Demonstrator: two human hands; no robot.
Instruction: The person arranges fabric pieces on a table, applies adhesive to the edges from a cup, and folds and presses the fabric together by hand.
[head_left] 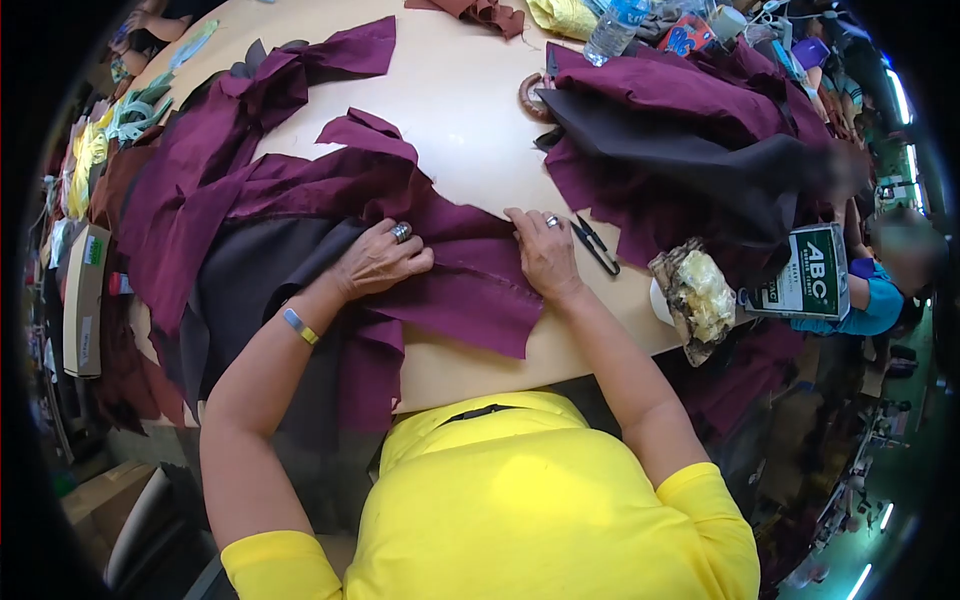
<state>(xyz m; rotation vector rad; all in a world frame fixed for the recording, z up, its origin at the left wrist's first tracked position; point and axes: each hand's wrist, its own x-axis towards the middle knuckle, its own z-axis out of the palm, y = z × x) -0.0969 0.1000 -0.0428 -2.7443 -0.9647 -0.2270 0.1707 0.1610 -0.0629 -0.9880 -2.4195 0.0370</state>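
A maroon garment piece with a seam running across it lies on the table in front of me. My left hand, with rings and a wristband, has its fingers curled closed on the maroon cloth. At the right edge of the same piece, my right hand pinches the cloth between thumb and fingertips. Dark grey fabric joins the maroon cloth under my left forearm. Just right of my right hand lie black thread snips, apart from it.
A maroon and dark grey cloth pile covers the right side. Near it stand a water bottle, a green ABC box and a crumpled yellowish bundle. A white box stands at left. Other people sit around the table.
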